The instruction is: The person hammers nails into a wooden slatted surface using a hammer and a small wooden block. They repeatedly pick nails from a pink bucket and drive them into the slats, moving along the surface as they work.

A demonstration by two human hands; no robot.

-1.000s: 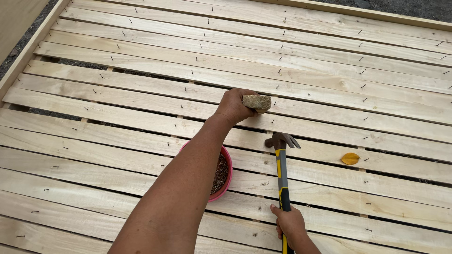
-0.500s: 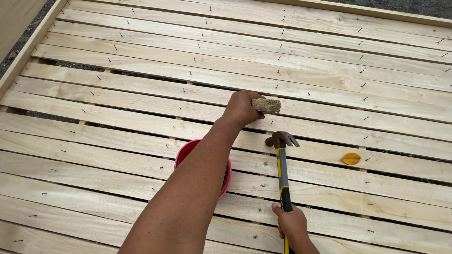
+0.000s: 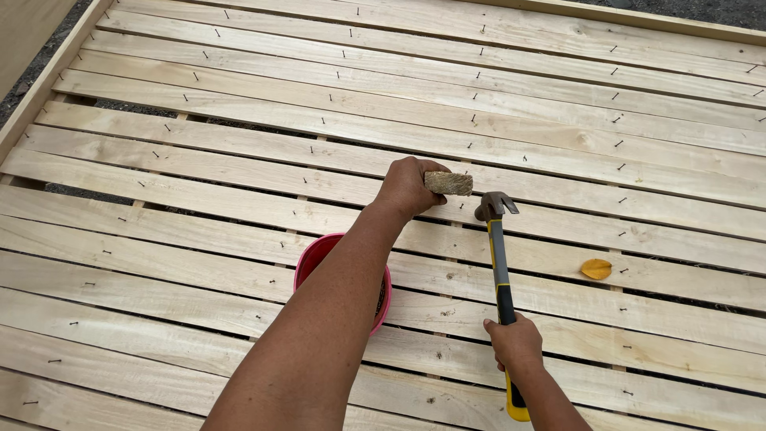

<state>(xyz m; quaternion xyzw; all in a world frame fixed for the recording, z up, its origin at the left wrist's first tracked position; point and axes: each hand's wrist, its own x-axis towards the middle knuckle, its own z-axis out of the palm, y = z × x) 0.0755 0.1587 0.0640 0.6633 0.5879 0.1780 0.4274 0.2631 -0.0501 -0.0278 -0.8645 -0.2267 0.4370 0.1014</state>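
Observation:
My left hand (image 3: 408, 186) reaches out over pale wooden slats (image 3: 239, 172) and grips a short wooden block (image 3: 448, 183), held just above a slat. My right hand (image 3: 515, 342) is closed around the black and yellow handle of a claw hammer (image 3: 499, 263). The hammer's steel head sits close to the right of the block, near the slat surface. A pink bowl (image 3: 319, 254) holding small dark items rests on the slats under my left forearm, partly hidden by it.
Many small nails (image 3: 471, 119) stick up partway from the slats in rows. A yellow leaf (image 3: 595, 268) lies on a slat to the right. A wooden frame rail (image 3: 48, 80) borders the left side, with gravel ground beyond it.
My left hand with the block has shifted slightly right along the slat. The hammer and right hand have barely moved.

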